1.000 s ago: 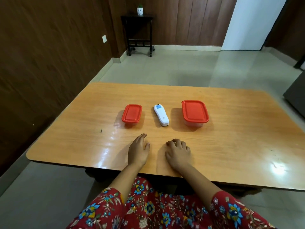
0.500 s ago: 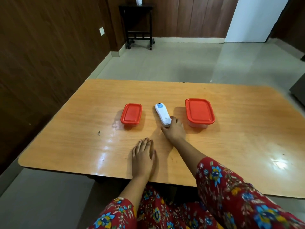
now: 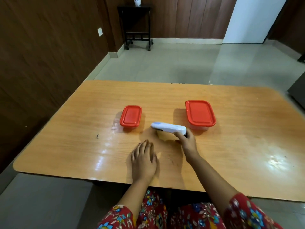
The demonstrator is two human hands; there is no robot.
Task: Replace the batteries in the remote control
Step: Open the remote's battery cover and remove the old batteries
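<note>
The white remote control (image 3: pixel 168 127) with a blue patch near its left end is lifted off the wooden table (image 3: pixel 247 133), lying crosswise and blurred. My right hand (image 3: pixel 187 140) grips its right end. My left hand (image 3: pixel 143 160) rests flat on the table nearer to me, fingers apart, holding nothing. A small red-lidded container (image 3: pixel 131 116) stands left of the remote and a larger red-lidded container (image 3: pixel 199 114) stands to its right. Both lids are on, so what is inside is hidden.
The table's near edge runs just behind my wrists. A small dark speck (image 3: pixel 97 136) lies on the left part of the table. A dark side table (image 3: pixel 137 25) stands against the far wall, and a brown wall runs along the left.
My right hand reached forward to the remote, took hold of its near end and lifted it, turning it crosswise. My left hand stayed flat on the table.
</note>
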